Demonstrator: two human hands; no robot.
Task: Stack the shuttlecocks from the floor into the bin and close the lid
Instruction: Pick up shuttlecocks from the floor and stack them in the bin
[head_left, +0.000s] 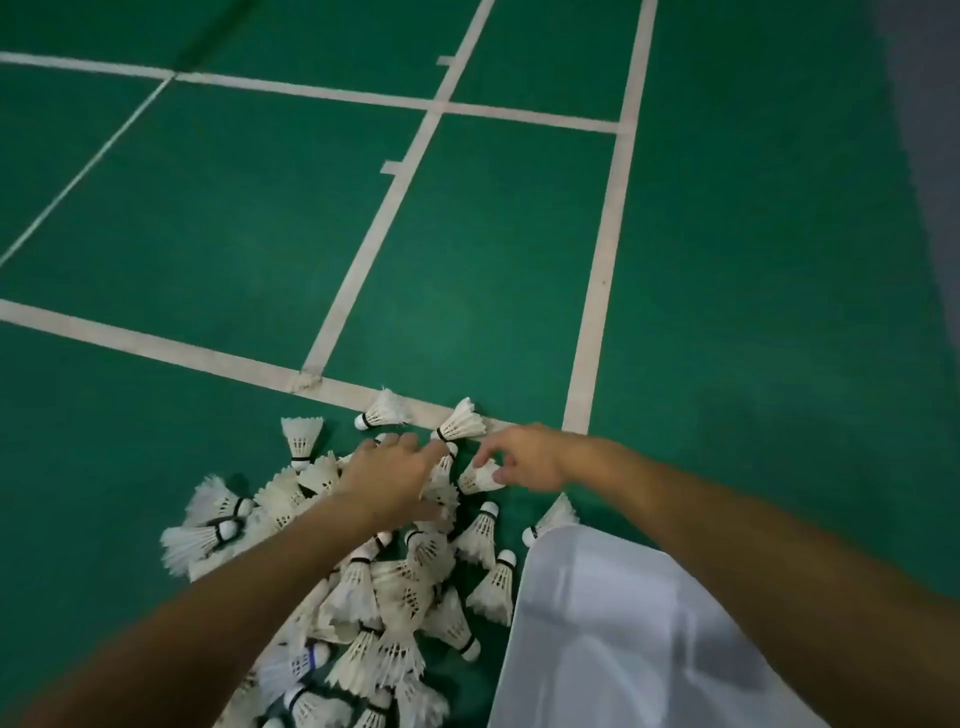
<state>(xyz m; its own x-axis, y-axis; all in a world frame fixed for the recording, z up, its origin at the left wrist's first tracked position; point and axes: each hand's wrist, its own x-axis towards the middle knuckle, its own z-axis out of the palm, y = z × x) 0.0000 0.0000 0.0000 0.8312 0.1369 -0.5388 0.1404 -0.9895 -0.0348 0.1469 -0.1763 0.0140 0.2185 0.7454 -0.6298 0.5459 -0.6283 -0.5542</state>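
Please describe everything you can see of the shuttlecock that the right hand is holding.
The shuttlecock is white, with a feather skirt and dark marks near its base. It lies nearly flat, low over the green floor, skirt toward the left. The right hand pinches its cork end, hiding the cork. It sits at the far right edge of the pile, close to the left hand; whether it touches the floor is unclear.
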